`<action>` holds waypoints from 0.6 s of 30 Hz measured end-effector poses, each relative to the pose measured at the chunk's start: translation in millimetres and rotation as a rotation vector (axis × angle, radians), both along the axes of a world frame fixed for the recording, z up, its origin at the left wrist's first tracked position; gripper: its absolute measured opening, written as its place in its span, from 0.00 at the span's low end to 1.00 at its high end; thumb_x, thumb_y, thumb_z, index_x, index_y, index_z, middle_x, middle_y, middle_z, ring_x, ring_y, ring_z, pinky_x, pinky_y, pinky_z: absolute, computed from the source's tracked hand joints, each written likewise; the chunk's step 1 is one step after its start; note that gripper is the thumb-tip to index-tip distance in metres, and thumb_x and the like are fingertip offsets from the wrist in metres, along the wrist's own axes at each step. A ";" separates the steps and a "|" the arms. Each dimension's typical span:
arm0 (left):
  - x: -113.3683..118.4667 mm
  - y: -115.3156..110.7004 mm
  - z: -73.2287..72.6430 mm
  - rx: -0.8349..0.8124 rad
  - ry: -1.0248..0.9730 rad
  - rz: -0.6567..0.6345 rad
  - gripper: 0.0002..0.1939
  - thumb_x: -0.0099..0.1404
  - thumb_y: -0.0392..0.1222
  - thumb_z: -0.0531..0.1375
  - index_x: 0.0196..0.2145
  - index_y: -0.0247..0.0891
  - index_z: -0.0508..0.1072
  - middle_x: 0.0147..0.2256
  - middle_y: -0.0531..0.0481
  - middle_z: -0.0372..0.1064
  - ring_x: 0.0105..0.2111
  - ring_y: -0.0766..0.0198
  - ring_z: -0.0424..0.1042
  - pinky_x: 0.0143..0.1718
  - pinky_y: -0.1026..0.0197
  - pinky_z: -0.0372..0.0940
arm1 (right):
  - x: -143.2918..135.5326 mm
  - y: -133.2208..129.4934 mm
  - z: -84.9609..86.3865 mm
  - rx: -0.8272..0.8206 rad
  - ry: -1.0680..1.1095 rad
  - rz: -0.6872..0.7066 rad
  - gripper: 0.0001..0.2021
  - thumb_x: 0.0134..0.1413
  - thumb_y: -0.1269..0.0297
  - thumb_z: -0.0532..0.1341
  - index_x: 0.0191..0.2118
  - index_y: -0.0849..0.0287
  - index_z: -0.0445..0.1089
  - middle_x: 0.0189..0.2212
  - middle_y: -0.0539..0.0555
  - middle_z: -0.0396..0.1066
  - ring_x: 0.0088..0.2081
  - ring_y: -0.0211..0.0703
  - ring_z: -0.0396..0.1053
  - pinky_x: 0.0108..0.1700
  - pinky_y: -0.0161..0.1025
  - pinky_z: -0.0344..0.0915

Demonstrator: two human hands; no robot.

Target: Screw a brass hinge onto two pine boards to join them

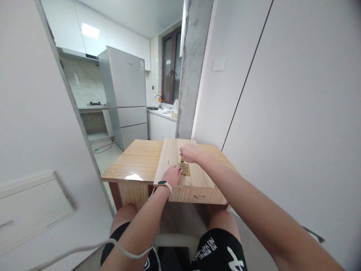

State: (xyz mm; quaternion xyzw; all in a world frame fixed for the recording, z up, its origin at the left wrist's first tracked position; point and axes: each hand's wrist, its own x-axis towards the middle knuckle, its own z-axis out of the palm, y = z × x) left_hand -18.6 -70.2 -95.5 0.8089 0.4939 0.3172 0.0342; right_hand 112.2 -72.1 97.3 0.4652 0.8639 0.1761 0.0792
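Note:
A brass hinge lies across the seam between two pale wooden boards on the table. My right hand is closed above the hinge's far end around what looks like a screwdriver. Only a short yellow and dark piece of that tool shows below the fist, pointing down at the hinge. From the near left, my left hand, with a band on its wrist, presses its closed fingertips on the hinge's left side. That side of the hinge is partly hidden by the fingers. A short dark mark is on the left board.
The boards rest on a striped wooden table with a drawer front facing me. A white cable crosses by my left forearm. White panels rise at the right. A fridge and kitchen counter stand beyond.

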 end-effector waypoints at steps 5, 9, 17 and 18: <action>0.4 -0.1 3.3 -0.016 -0.035 -0.016 0.13 0.78 0.42 0.49 0.43 0.40 0.73 0.41 0.45 0.73 0.42 0.58 0.72 0.44 0.58 0.64 | -7.1 2.7 1.2 -0.012 0.049 -0.106 0.18 0.66 0.62 0.55 0.48 0.66 0.79 0.46 0.71 0.78 0.50 0.59 0.76 0.48 0.44 0.70; -0.7 2.1 2.6 -0.022 -0.030 -0.008 0.14 0.78 0.43 0.49 0.43 0.40 0.74 0.40 0.45 0.73 0.41 0.59 0.72 0.44 0.59 0.64 | -11.5 3.7 1.1 -0.020 0.120 -0.214 0.18 0.66 0.60 0.55 0.49 0.67 0.77 0.47 0.71 0.78 0.49 0.58 0.77 0.46 0.43 0.71; -3.9 9.1 -2.7 -0.041 -0.022 -0.018 0.15 0.78 0.44 0.48 0.40 0.40 0.74 0.38 0.46 0.73 0.39 0.59 0.72 0.41 0.60 0.63 | 5.5 -2.9 0.4 -0.057 0.085 -0.007 0.13 0.67 0.66 0.57 0.53 0.63 0.71 0.49 0.66 0.77 0.50 0.51 0.75 0.48 0.39 0.68; -3.8 9.0 -2.5 -0.044 -0.023 -0.019 0.16 0.78 0.44 0.48 0.41 0.40 0.74 0.38 0.46 0.73 0.40 0.59 0.72 0.42 0.59 0.63 | 6.7 -3.3 0.2 -0.054 0.082 -0.006 0.13 0.67 0.66 0.57 0.52 0.63 0.72 0.49 0.66 0.76 0.50 0.51 0.75 0.48 0.39 0.68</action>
